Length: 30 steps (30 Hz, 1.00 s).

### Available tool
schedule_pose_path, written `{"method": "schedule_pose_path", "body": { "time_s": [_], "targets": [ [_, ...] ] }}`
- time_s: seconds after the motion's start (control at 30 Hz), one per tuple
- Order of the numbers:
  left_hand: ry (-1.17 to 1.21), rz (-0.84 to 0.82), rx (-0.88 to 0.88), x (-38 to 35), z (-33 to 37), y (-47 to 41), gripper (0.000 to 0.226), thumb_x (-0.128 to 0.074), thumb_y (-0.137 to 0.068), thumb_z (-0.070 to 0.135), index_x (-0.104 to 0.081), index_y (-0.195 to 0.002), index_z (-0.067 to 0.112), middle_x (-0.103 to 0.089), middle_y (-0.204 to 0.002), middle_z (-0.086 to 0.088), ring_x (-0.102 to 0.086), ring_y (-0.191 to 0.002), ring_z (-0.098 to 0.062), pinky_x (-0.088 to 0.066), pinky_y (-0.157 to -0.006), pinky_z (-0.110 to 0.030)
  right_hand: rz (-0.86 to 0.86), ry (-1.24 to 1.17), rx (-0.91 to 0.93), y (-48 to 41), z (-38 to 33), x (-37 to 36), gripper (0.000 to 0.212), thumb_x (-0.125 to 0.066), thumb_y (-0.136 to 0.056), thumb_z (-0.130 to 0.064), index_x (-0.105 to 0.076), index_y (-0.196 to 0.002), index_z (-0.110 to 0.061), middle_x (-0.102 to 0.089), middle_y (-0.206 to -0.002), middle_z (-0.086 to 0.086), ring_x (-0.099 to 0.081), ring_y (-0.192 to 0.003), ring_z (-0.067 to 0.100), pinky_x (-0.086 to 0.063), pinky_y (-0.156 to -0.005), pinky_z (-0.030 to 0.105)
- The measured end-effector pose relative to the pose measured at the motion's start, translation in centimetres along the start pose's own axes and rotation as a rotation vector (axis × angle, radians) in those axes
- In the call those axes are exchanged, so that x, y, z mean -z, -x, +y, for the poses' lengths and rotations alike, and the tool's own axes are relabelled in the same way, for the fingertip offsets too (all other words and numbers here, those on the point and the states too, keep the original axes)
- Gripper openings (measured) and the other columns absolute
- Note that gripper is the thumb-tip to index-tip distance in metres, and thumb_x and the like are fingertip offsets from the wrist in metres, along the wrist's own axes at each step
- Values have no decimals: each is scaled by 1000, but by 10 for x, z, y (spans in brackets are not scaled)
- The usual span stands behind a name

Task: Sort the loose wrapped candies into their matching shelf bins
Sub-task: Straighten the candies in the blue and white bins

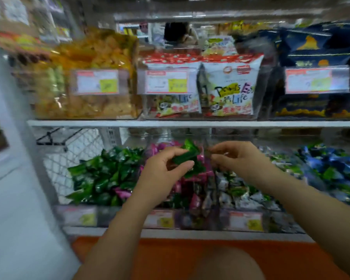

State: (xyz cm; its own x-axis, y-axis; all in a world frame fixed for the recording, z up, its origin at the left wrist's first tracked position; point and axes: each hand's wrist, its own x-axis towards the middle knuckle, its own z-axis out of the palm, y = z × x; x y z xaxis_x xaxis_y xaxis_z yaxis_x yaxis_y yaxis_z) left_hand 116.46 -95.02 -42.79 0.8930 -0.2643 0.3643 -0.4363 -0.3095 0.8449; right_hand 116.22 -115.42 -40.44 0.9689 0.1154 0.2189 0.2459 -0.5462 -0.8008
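Observation:
My left hand (163,166) grips a bunch of green wrapped candies (187,156) above the bin of pink candies (192,183). To its left lies the bin of green candies (103,174), with one pink candy (122,192) on top. My right hand (237,159) hovers with curled fingers over the divide between the pink bin and the bin of white-and-green candies (245,196); whether it pinches anything is blurred. A bin of blue candies (329,166) stands at the far right.
The upper shelf (170,123) carries clear bins with orange snack bags (97,77), white snack packs (226,85) and dark blue bags (315,57). Price tags (246,220) line the lower shelf front. A white panel (14,178) stands left. My knee (228,263) is below.

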Motion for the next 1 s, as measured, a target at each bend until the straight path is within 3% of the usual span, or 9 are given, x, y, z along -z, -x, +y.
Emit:
{"method": "schedule_pose_path", "body": {
  "time_s": [0.1, 0.17, 0.27, 0.37, 0.5, 0.63, 0.7, 0.87, 1.0],
  "targets": [
    [-92, 207, 89, 33, -24, 18, 17, -61, -89, 31, -60, -106, 35, -46, -111, 34, -46, -102, 12, -35, -82, 0, -58, 284, -35, -12, 10, -19, 25, -61, -91, -28, -61, -116, -29, -63, -99, -13, -55, -74, -1, -43, -63, 7],
    [-198, 370, 119, 55, -45, 29, 32, -61, -89, 31, -61, -120, 23, -46, -128, 19, -46, -110, 6, -36, -88, -8, -94, 452, -37, -17, 14, -35, 35, -60, -92, -29, -58, -126, -25, -59, -103, -12, -49, -79, 4, -38, -60, 4],
    [-271, 494, 115, 78, -72, 31, 33, -62, -90, 27, -61, -122, 17, -48, -131, 9, -54, -110, -1, -38, -87, -11, -113, 508, -46, -21, 21, -50, 36, -62, -91, -31, -59, -125, -22, -62, -121, -2, -55, -94, 9, -34, -70, 9],
    [-397, 430, 123, 90, -98, 21, 37, -59, -92, 27, -57, -128, 21, -54, -133, 2, -52, -119, -17, -38, -97, -24, -120, 535, -61, -25, 22, -52, 37, -62, -90, -32, -59, -126, -21, -61, -123, -2, -57, -104, 12, -34, -77, 12],
    [-611, 249, 171, 88, -129, 9, 42, -50, -96, 31, -47, -138, 28, -54, -137, -3, -56, -117, -26, -43, -101, -44, -120, 562, -38, -25, 23, -48, 34, -62, -90, -31, -61, -123, -23, -61, -121, -3, -51, -90, 5, -34, -75, 10],
    [-926, 173, 240, 89, -137, 0, 42, -37, -100, 40, -36, -142, 39, -41, -146, 11, -35, -134, -21, -22, -110, -44, -126, 545, -7, -22, 25, -49, 32, -64, -89, -29, -63, -121, -22, -62, -120, -4, -51, -91, 4, -38, -80, 12],
    [-1031, 118, 281, 91, -131, -6, 43, -33, -101, 42, -31, -144, 42, -35, -150, 13, -30, -135, -23, -21, -109, -43, -134, 539, -4, -21, 25, -49, 33, -64, -89, -29, -62, -122, -22, -62, -120, -3, -51, -91, 4, -39, -80, 13],
    [-1002, 157, 252, 93, -109, -10, 42, -42, -99, 38, -39, -141, 38, -37, -149, 10, -30, -135, -24, -24, -107, -42, -137, 510, 23, -14, 21, -42, 31, -63, -90, -28, -63, -121, -24, -61, -119, -5, -49, -90, 1, -37, -64, -1],
    [-859, 281, 58, 73, -74, -11, 33, -48, -97, 30, -56, -129, 30, -54, -134, 6, -43, -125, -23, -28, -106, -43, -112, 497, 21, -3, 18, -27, 31, -61, -91, -29, -61, -121, -26, -56, -125, -4, -50, -94, 7, -37, -73, 7]
  ]
}}
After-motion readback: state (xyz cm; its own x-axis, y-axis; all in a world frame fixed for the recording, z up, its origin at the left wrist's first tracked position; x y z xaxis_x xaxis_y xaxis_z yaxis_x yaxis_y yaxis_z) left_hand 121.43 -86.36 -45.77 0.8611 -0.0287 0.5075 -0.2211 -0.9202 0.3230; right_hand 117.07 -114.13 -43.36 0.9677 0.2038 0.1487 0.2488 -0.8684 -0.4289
